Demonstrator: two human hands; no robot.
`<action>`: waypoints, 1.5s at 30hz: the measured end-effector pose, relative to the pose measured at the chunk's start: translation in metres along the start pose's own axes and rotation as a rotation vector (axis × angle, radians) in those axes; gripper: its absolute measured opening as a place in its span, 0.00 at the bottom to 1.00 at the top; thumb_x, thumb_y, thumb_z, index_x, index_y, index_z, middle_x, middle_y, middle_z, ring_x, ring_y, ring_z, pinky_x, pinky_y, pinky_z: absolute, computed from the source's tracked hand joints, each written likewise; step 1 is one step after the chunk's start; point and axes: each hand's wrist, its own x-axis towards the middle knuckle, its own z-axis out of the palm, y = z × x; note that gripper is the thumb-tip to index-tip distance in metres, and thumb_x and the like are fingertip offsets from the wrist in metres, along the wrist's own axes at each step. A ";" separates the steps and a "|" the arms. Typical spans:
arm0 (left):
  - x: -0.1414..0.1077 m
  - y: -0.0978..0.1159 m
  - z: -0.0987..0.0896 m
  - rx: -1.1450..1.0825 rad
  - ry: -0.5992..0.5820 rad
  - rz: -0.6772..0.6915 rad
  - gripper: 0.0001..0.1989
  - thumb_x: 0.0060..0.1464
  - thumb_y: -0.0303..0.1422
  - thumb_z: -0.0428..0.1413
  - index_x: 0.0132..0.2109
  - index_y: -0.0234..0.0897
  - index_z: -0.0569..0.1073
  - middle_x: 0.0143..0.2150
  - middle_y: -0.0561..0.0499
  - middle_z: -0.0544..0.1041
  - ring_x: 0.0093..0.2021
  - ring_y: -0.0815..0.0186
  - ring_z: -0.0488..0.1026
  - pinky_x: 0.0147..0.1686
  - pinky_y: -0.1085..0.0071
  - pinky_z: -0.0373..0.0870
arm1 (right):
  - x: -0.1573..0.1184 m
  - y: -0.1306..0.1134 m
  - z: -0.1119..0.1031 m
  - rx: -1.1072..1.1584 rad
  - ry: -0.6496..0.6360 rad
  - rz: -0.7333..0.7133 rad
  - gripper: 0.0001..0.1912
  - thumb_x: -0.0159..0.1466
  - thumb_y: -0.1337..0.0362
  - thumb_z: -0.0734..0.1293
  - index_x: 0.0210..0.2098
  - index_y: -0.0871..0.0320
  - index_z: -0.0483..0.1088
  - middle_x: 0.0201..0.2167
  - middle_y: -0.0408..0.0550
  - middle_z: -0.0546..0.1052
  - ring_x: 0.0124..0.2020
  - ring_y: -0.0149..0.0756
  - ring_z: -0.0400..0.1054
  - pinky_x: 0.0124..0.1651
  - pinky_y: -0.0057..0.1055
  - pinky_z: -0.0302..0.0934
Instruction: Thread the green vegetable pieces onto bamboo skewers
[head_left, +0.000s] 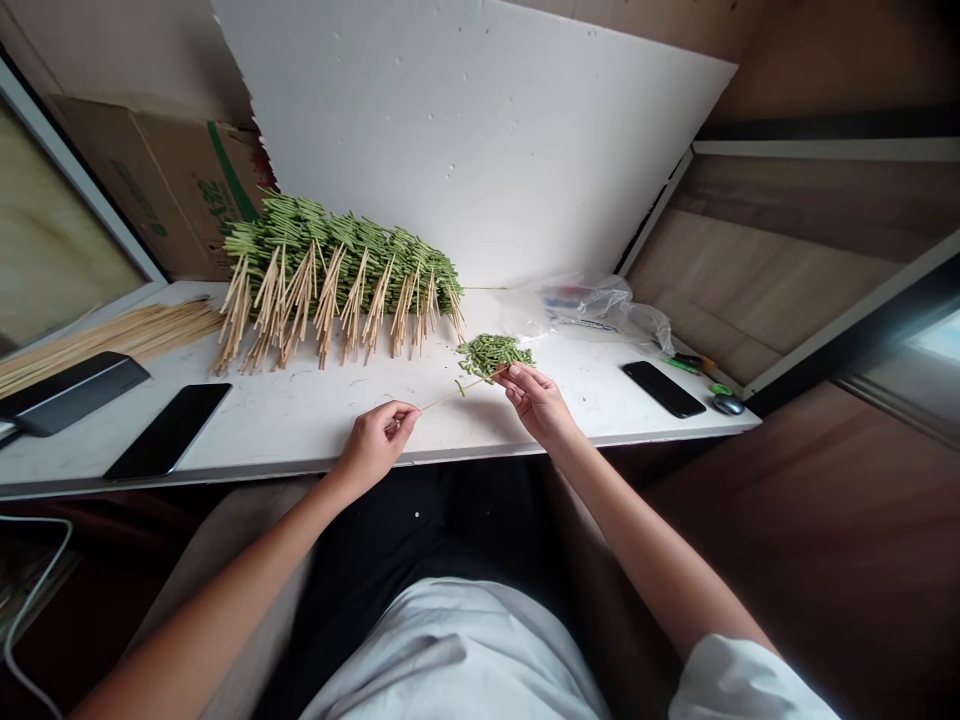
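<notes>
My left hand [379, 438] is closed in a pinch on the near end of a thin bamboo skewer [442, 399]. One short green bean piece [460, 388] is threaded on the skewer, between my two hands. At the skewer's far end, the fingers of my right hand [534, 398] are pinched together; whether they also hold a bean piece is hidden. A small pile of loose cut green bean pieces [491, 352] lies on the white table just behind my right fingertips.
Stacked skewers of green beans [337, 250] stand along the back left, bare sticks pointing forward. Loose bamboo skewers [150, 330], a black phone [169, 430] and a dark device [82, 390] lie left. Rightward are a plastic bag [607, 300], another phone [664, 388] and a mouse [727, 403].
</notes>
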 end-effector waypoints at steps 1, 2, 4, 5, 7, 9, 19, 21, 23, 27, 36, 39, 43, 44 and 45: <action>0.000 0.000 0.000 0.001 0.004 0.006 0.15 0.69 0.43 0.58 0.43 0.35 0.80 0.37 0.46 0.84 0.33 0.64 0.80 0.31 0.72 0.73 | 0.000 0.001 0.000 -0.005 0.009 -0.004 0.20 0.50 0.53 0.87 0.38 0.52 0.84 0.43 0.46 0.88 0.49 0.43 0.84 0.43 0.28 0.75; 0.000 0.000 0.000 0.003 0.006 0.011 0.15 0.69 0.43 0.58 0.43 0.35 0.80 0.37 0.46 0.84 0.33 0.64 0.80 0.31 0.72 0.73 | 0.001 0.001 0.000 -0.011 0.017 -0.005 0.20 0.49 0.53 0.87 0.38 0.52 0.84 0.43 0.47 0.88 0.49 0.44 0.84 0.43 0.29 0.75; 0.000 -0.001 0.000 0.005 0.008 0.021 0.15 0.69 0.43 0.59 0.43 0.35 0.80 0.37 0.46 0.84 0.33 0.64 0.80 0.32 0.72 0.73 | 0.001 0.003 -0.001 -0.029 0.022 -0.005 0.20 0.50 0.52 0.86 0.38 0.53 0.84 0.43 0.49 0.88 0.50 0.46 0.84 0.43 0.30 0.75; 0.000 -0.001 0.000 0.007 0.009 0.024 0.14 0.69 0.43 0.59 0.43 0.35 0.81 0.37 0.46 0.84 0.33 0.64 0.80 0.32 0.72 0.73 | 0.001 0.003 0.000 -0.040 0.021 -0.006 0.20 0.51 0.51 0.86 0.37 0.53 0.84 0.43 0.49 0.88 0.50 0.46 0.84 0.44 0.31 0.75; -0.001 -0.003 0.000 0.010 0.007 0.030 0.14 0.69 0.42 0.59 0.43 0.36 0.81 0.37 0.46 0.84 0.33 0.64 0.80 0.32 0.72 0.73 | 0.000 0.004 0.001 -0.059 0.021 -0.022 0.19 0.51 0.51 0.85 0.37 0.53 0.84 0.42 0.50 0.88 0.51 0.47 0.83 0.45 0.32 0.75; -0.001 -0.004 0.000 0.011 0.009 0.035 0.14 0.69 0.42 0.59 0.43 0.36 0.81 0.36 0.46 0.84 0.32 0.65 0.80 0.31 0.72 0.73 | -0.002 0.003 0.003 -0.064 0.017 -0.051 0.19 0.52 0.51 0.85 0.36 0.53 0.84 0.41 0.50 0.88 0.50 0.46 0.83 0.47 0.33 0.76; -0.002 -0.003 -0.001 0.005 0.019 0.043 0.13 0.70 0.41 0.58 0.44 0.36 0.81 0.36 0.47 0.83 0.32 0.66 0.79 0.32 0.73 0.71 | -0.008 -0.004 0.010 0.007 0.002 -0.019 0.18 0.50 0.54 0.87 0.37 0.52 0.85 0.42 0.46 0.88 0.47 0.40 0.83 0.39 0.26 0.75; -0.002 -0.004 -0.001 0.004 0.015 0.047 0.13 0.70 0.41 0.58 0.44 0.36 0.81 0.37 0.48 0.83 0.33 0.66 0.79 0.32 0.73 0.71 | -0.007 -0.004 0.010 0.016 0.011 -0.020 0.18 0.49 0.55 0.87 0.36 0.52 0.85 0.41 0.46 0.88 0.45 0.39 0.83 0.38 0.25 0.74; -0.002 -0.004 -0.001 0.004 0.014 0.048 0.12 0.70 0.41 0.59 0.44 0.36 0.81 0.37 0.47 0.83 0.33 0.65 0.79 0.33 0.72 0.71 | -0.007 -0.004 0.010 0.008 0.028 -0.026 0.19 0.48 0.55 0.87 0.36 0.52 0.85 0.39 0.45 0.88 0.44 0.39 0.83 0.37 0.26 0.74; -0.003 -0.005 -0.002 0.017 0.015 0.051 0.12 0.70 0.40 0.59 0.44 0.36 0.81 0.37 0.47 0.83 0.34 0.65 0.79 0.32 0.72 0.71 | -0.008 -0.004 0.009 -0.032 0.046 -0.053 0.19 0.47 0.55 0.88 0.35 0.52 0.84 0.39 0.47 0.88 0.44 0.41 0.83 0.41 0.30 0.75; -0.004 0.000 -0.004 0.073 0.036 0.139 0.12 0.72 0.39 0.57 0.44 0.36 0.81 0.39 0.47 0.83 0.33 0.67 0.76 0.32 0.73 0.69 | -0.011 -0.003 0.013 -0.070 0.074 -0.121 0.19 0.47 0.55 0.87 0.34 0.53 0.84 0.38 0.49 0.88 0.44 0.43 0.83 0.47 0.34 0.75; -0.004 0.002 -0.005 0.089 0.041 0.165 0.12 0.72 0.38 0.57 0.44 0.36 0.81 0.39 0.47 0.83 0.33 0.67 0.76 0.32 0.73 0.70 | -0.011 -0.005 0.011 -0.085 0.032 -0.098 0.17 0.50 0.55 0.86 0.34 0.53 0.84 0.38 0.49 0.88 0.46 0.44 0.83 0.49 0.34 0.75; -0.004 0.003 -0.005 0.105 0.043 0.172 0.12 0.72 0.38 0.56 0.44 0.37 0.81 0.39 0.46 0.83 0.34 0.66 0.77 0.32 0.73 0.71 | -0.009 -0.005 0.007 -0.107 -0.004 -0.091 0.17 0.51 0.55 0.86 0.36 0.52 0.84 0.39 0.49 0.88 0.50 0.46 0.83 0.54 0.38 0.76; -0.005 0.002 -0.005 0.106 0.047 0.175 0.12 0.72 0.38 0.56 0.44 0.37 0.81 0.38 0.46 0.83 0.34 0.66 0.77 0.32 0.73 0.71 | -0.009 -0.005 0.006 -0.109 -0.008 -0.092 0.17 0.51 0.55 0.86 0.36 0.52 0.84 0.39 0.49 0.88 0.50 0.47 0.83 0.56 0.39 0.76; -0.005 0.002 -0.004 0.106 0.051 0.180 0.12 0.72 0.38 0.56 0.45 0.37 0.81 0.38 0.46 0.83 0.34 0.66 0.77 0.32 0.73 0.71 | -0.009 -0.004 0.005 -0.109 -0.010 -0.092 0.17 0.51 0.55 0.86 0.36 0.52 0.84 0.39 0.49 0.88 0.51 0.47 0.83 0.57 0.40 0.75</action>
